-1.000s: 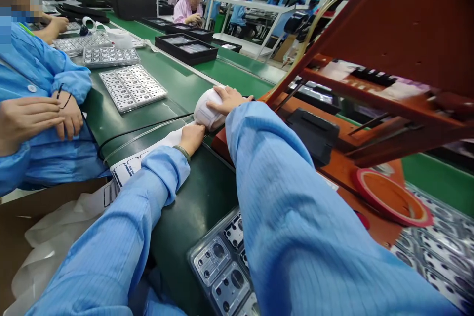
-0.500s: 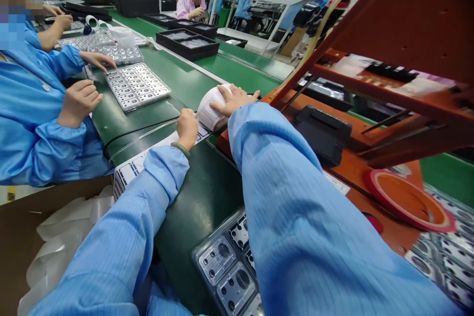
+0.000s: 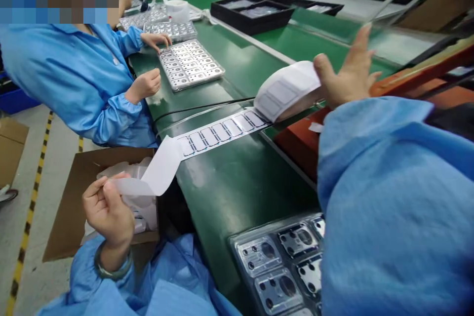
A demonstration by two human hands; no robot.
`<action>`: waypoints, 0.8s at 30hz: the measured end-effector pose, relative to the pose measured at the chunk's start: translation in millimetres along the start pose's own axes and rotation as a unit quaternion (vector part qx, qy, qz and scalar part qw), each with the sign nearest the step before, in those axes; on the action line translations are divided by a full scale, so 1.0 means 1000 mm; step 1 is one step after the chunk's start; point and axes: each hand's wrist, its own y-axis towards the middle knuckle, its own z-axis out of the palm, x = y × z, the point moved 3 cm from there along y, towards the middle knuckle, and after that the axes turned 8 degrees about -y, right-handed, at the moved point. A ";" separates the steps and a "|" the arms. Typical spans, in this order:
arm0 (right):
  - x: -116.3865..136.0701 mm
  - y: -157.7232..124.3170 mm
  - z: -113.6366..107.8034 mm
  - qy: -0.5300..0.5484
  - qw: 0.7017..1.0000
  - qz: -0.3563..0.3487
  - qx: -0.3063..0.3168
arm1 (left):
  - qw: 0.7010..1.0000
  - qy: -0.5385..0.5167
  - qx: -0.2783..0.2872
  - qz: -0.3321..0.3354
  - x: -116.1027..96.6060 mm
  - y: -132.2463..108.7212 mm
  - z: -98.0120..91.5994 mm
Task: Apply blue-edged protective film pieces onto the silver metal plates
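Our left grip (image 3: 109, 210) pinches a translucent white strip (image 3: 163, 168); our right grip (image 3: 344, 76) is spread beside a round white label roll (image 3: 283, 94).

Has moved the left hand (image 3: 109, 212) from beside the white roll (image 3: 281, 91) to eight o'clock, now pinching an end of pale film (image 3: 163, 168). Has exposed, at the clock's centre, a printed strip (image 3: 222, 134) (mostly hidden earlier). Has raised the right hand (image 3: 344, 79), fanning its fingers clear of the roll's top toward two o'clock.
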 end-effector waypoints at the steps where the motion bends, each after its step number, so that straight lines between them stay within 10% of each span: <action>1: 0.000 -0.001 0.001 -0.009 1.000 -0.012 -0.010 | 0.998 0.049 0.008 -0.037 0.029 0.004 -0.024; 5: 0.009 -0.024 -0.006 -0.069 0.990 -0.110 -0.058 | 0.957 0.253 0.025 -0.142 0.124 0.011 -0.094; 9: 0.018 -0.059 -0.017 -0.054 0.983 -0.165 -0.061 | 0.924 0.284 0.143 -0.212 0.165 -0.010 -0.104; 17: 0.022 -0.151 -0.037 -0.080 0.939 -0.319 0.102 | 0.940 0.149 0.267 -0.149 0.136 -0.044 0.000; 24: 0.021 -0.267 -0.094 -0.056 0.844 -0.531 0.048 | 0.955 0.051 0.243 -0.163 0.101 -0.023 0.070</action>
